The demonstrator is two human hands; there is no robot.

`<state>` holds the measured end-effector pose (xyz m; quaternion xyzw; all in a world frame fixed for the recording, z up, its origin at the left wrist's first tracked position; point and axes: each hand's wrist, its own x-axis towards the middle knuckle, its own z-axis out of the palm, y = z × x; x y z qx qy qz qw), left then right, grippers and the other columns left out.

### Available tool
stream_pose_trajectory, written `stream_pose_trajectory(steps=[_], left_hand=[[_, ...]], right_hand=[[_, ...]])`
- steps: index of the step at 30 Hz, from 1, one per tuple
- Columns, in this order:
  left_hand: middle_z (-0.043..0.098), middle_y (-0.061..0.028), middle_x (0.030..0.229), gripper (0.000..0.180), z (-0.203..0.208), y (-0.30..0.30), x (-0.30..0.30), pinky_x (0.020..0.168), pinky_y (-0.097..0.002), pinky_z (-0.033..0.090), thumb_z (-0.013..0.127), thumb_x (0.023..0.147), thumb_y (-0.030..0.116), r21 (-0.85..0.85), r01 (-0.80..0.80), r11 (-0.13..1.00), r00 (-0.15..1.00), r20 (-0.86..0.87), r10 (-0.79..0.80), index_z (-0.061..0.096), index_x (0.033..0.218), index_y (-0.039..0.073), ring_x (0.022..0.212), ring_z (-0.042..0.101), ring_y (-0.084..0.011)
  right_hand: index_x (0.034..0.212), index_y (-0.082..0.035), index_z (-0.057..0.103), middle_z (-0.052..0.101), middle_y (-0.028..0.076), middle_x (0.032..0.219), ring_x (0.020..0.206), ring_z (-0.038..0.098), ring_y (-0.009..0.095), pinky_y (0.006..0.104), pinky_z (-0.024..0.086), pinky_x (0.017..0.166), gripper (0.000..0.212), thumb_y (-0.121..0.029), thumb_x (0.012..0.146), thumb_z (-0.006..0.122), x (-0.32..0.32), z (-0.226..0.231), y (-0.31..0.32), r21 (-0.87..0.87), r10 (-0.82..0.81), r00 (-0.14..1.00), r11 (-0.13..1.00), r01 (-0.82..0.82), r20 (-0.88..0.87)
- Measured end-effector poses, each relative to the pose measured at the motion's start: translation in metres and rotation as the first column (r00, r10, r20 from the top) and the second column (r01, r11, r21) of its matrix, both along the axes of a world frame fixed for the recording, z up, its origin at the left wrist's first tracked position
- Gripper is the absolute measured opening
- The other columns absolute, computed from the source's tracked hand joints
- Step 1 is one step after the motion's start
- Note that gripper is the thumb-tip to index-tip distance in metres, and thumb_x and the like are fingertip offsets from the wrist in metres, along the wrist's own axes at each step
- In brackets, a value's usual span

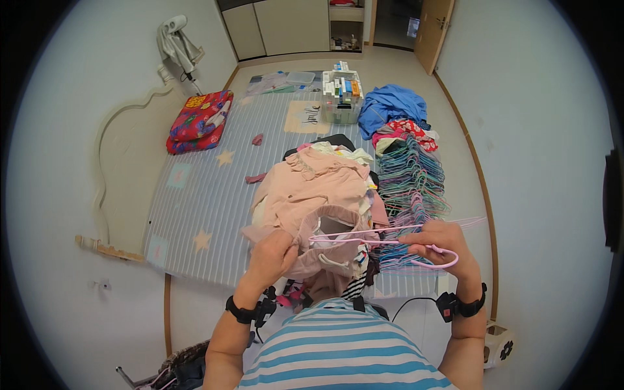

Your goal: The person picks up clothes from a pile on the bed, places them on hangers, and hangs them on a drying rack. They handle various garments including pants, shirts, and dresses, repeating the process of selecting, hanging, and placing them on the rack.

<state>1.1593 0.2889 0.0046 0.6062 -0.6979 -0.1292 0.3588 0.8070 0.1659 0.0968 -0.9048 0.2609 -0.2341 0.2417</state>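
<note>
1. Right hand [442, 246] grips a pink hanger [370, 242], its long axis running left-right.
2. Left hand [276, 255] pinches the pale pink garment [311, 261].
3. Leftward of the right hand, the hanger's far end crosses the garment's open waistband [333, 210].

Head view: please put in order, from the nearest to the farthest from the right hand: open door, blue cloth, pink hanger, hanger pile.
1. Pink hanger, held in the right hand.
2. Hanger pile, just ahead of the hand.
3. Blue cloth, beyond the pile.
4. Open door, at the far end.
</note>
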Motion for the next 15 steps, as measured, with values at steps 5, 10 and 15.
stream_pose_trajectory(steps=[5, 10, 15], left_hand=[[0.059, -0.0162, 0.081, 0.007, -0.001, 0.024, 0.014, 0.066, -0.0454, 0.049, 0.063, 0.083, 0.007, -0.065, -0.126, 0.99, 0.992, -0.012, 0.126, 0.058, 0.085, 0.002, 0.076, 0.059, -0.0382], [0.06, -0.0154, 0.081, 0.007, 0.001, 0.032, -0.003, 0.066, -0.0457, 0.049, 0.062, 0.084, 0.01, -0.054, -0.054, 0.997, 0.998, 0.023, 0.055, 0.059, 0.087, 0.004, 0.075, 0.06, -0.037], [0.063, -0.0149, 0.091, 0.014, 0.002, 0.042, 0.004, 0.071, -0.0424, 0.05, 0.065, 0.085, 0.01, 0.061, 0.02, 0.998, 0.999, 0.049, -0.023, 0.061, 0.096, 0.003, 0.082, 0.063, -0.0367]], right_hand=[[0.098, -0.014, 0.077, 0.061, 0.006, 0.067, 0.06, 0.058, 0.022, 0.033, 0.044, 0.055, 0.021, -0.024, 0.08, 0.079, 0.025, 0.007, 0.0, 0.077, 0.105, 0.994, 0.991, -0.107, 0.034], [0.1, -0.013, 0.076, 0.07, 0.008, 0.08, 0.071, 0.068, 0.026, 0.0339, 0.05, 0.061, 0.021, -0.024, 0.081, 0.078, 0.069, -0.024, 0.02, 0.199, 0.2, 0.978, 0.958, -0.208, 0.059], [0.098, -0.011, 0.075, 0.072, 0.007, 0.085, 0.073, 0.066, 0.026, 0.0328, 0.049, 0.066, 0.014, -0.014, 0.084, 0.074, 0.105, -0.068, 0.041, 0.194, 0.144, 0.978, 0.966, -0.172, 0.149]])
